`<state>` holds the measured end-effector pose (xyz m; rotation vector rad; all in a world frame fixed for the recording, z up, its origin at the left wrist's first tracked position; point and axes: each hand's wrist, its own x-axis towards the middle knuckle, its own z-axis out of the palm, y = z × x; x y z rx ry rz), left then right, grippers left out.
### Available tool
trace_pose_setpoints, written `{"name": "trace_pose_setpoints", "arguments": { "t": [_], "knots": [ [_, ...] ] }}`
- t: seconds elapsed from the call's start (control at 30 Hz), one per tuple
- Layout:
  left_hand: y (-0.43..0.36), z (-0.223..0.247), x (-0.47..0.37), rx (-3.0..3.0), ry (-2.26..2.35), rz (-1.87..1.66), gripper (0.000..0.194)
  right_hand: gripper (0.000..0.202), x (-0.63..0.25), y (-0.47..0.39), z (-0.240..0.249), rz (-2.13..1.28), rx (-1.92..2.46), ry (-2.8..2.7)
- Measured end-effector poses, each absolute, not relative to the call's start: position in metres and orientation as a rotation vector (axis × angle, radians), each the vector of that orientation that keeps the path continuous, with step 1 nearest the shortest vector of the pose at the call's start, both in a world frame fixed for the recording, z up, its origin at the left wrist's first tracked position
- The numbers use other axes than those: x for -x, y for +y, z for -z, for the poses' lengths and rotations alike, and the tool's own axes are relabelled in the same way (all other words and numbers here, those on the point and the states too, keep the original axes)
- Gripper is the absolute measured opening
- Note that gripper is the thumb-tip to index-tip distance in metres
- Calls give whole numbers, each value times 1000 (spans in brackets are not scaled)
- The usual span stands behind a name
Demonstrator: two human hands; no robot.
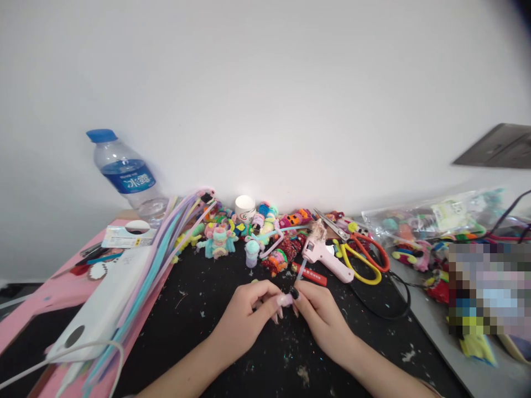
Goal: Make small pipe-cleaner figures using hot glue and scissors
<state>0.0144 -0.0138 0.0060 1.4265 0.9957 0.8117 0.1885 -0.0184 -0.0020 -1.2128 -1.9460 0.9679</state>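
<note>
Over the black work mat [186,331], my two hands meet with bent, closed fingers. Between the fingertips of my left hand [251,309] and my right hand [321,312] is a small lilac piece of pipe cleaner [287,300], mostly covered by the fingers. Just beyond my right hand lies a pink glue gun [327,260] with a clear glue stick poking out. A red strip with printing [310,275] rests beside it. Past my left hand stands a small lilac and mint pipe-cleaner figure [251,254].
Long pastel pipe cleaners [151,276] and a white box [99,298] lie at left, near a leaning water bottle [126,171]. Finished figures [219,240], a paper cup [244,208] and scissors [360,265] line the wall. A clear bag [440,215] sits at right; a black cable [385,316] curves below the scissors.
</note>
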Motion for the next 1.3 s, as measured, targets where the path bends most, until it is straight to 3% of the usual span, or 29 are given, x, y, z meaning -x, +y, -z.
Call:
{"name": "trace_pose_setpoints", "arguments": {
  "t": [0.23, 0.43, 0.6, 0.73, 0.87, 1.03, 1.1, 1.3],
  "knots": [
    [-14, -4, -11, -1430, 1063, -932, 24, 33, -190, -17, 1, -866, 1220, -1958],
    [-5, -4, 3, -1380, 1419, -1276, 21, 11, -188, -19, -2, -739, 1078, -2107],
    [4, -3, 10, -1340, 1512, -1425, 17, 29, -179, -22, -2, -682, 1066, -2350],
    [8, -4, 12, -1324, 1542, -1440, 11, 47, -180, -21, -3, -622, 1161, -2371],
    [10, -7, 16, -1416, 1573, -1425, 24, 17, -189, -18, -2, -556, 1207, -2159],
    [17, -3, 22, -1449, 1609, -1365, 24, 31, -197, -14, -2, -524, 1257, -2105],
    [20, -1, 23, -1457, 1584, -1311, 20, 30, -198, -13, -4, -538, 1241, -2090],
    [17, -1, 17, -1704, 1503, -1161, 31, 20, -200, -13, -2, -500, 1218, -2026]
  ]
}}
